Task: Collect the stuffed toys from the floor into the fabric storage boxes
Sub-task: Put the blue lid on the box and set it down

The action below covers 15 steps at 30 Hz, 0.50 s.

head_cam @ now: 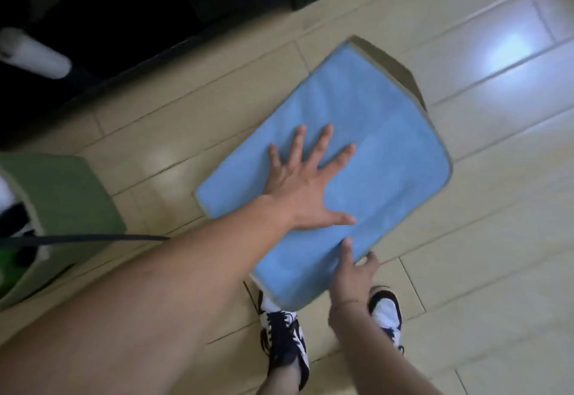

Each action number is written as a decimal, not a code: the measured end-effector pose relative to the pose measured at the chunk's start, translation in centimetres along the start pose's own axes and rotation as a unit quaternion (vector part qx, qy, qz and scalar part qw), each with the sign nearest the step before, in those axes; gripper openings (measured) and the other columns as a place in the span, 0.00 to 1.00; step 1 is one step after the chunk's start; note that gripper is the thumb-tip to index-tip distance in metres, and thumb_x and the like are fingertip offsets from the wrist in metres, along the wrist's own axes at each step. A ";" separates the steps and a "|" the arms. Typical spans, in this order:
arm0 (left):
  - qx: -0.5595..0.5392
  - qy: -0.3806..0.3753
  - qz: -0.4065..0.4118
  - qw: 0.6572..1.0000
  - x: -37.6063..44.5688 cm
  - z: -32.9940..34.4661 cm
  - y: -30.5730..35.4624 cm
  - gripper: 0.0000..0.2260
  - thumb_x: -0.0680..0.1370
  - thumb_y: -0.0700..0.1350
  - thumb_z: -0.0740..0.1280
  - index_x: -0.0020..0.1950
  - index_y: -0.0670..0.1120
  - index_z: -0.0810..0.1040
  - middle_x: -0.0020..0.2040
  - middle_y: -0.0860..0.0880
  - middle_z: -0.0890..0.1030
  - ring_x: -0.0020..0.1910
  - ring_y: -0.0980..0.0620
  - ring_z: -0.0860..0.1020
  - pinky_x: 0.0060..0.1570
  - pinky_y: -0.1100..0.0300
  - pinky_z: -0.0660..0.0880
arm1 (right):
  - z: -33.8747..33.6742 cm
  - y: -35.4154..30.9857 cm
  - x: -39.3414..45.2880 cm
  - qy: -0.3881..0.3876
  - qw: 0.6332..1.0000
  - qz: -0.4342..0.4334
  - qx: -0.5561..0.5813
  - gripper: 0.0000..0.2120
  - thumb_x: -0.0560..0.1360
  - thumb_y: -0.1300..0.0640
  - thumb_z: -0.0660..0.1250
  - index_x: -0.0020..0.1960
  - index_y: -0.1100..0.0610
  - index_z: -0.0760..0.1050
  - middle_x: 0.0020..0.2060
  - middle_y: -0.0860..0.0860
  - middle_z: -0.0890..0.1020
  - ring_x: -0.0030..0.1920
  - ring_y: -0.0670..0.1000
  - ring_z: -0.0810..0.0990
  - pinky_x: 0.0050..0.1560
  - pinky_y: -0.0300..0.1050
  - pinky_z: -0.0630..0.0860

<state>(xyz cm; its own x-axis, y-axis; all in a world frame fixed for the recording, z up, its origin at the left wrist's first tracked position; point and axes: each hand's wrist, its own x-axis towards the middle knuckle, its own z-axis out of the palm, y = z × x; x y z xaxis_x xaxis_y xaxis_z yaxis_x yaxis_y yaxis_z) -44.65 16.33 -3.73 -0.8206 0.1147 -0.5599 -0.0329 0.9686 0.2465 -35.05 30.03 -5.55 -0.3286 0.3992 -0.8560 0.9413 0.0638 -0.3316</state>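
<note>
Under me lies a pale tiled floor [466, 239] with a bright glare spot [509, 50]. My black-and-white sneakers [284, 338] stand on it. Dark furniture [124, 6] fills the upper left, a blurred white cylinder [34, 53] before it.

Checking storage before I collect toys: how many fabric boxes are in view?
2: a blue box under both hands on the floor centre, and a green box at the left edge. Others may be out of frame.

Light blue fabric box [357, 146] with tan trim, green fabric box [68, 205] with tan edge, beige tiled floor [497, 239], black-and-white patterned sneakers [284, 338], black cable [87, 238], dark black furniture [139, 0]
</note>
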 end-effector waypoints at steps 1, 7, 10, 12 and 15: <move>0.030 -0.012 0.048 0.998 0.7 0.1 1.9 0.51 0.62 0.79 0.59 0.75 0.64 0.35 0.78 0.53 0.31 0.76 0.38 0.32 0.67 0.26 0.42 | -0.3 1.2 -0.3 -0.015 0.996 0.035 0.083 0.37 0.72 0.37 0.64 0.73 0.50 0.55 0.65 0.52 0.72 0.60 0.55 0.75 0.61 0.54 0.73; 0.148 -0.091 0.254 0.951 3.2 0.7 10.4 0.36 0.76 0.66 0.57 0.78 0.62 0.40 0.79 0.55 0.35 0.77 0.47 0.32 0.70 0.33 0.36 | -3.6 0.8 -0.2 -0.181 0.967 0.110 0.141 0.21 0.77 0.41 0.59 0.66 0.51 0.66 0.58 0.51 0.79 0.52 0.54 0.83 0.50 0.53 0.77; 0.156 -0.041 0.233 0.959 2.8 1.6 10.5 0.31 0.79 0.63 0.53 0.77 0.63 0.40 0.79 0.54 0.35 0.77 0.48 0.32 0.71 0.35 0.36 | -9.2 -2.5 1.4 -0.251 0.959 0.129 -0.028 0.25 0.74 0.37 0.61 0.61 0.54 0.74 0.54 0.50 0.82 0.53 0.50 0.79 0.56 0.54 0.72; 0.119 -0.019 0.154 0.981 2.3 1.8 9.0 0.33 0.77 0.67 0.53 0.77 0.64 0.38 0.78 0.53 0.33 0.76 0.48 0.31 0.72 0.35 0.36 | -14.4 -5.1 2.0 -0.252 0.951 0.118 -0.136 0.27 0.73 0.35 0.62 0.53 0.58 0.79 0.45 0.51 0.85 0.45 0.51 0.81 0.49 0.49 0.74; 0.034 0.015 -0.043 0.998 2.6 0.9 6.7 0.44 0.69 0.76 0.55 0.76 0.63 0.35 0.77 0.50 0.29 0.76 0.45 0.30 0.72 0.35 0.37 | -21.2 -8.4 2.9 0.013 0.961 -0.087 -0.261 0.25 0.72 0.38 0.66 0.35 0.60 0.78 0.27 0.53 0.81 0.30 0.53 0.78 0.36 0.47 0.74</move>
<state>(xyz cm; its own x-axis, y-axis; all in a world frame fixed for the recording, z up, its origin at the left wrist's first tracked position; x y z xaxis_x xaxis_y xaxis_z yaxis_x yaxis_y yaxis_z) -46.49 23.33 -4.27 -0.8336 0.0241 -0.5518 -0.0662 0.9875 0.1432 -42.24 50.08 3.13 -0.4881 0.3638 -0.7933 0.7856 0.5791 -0.2178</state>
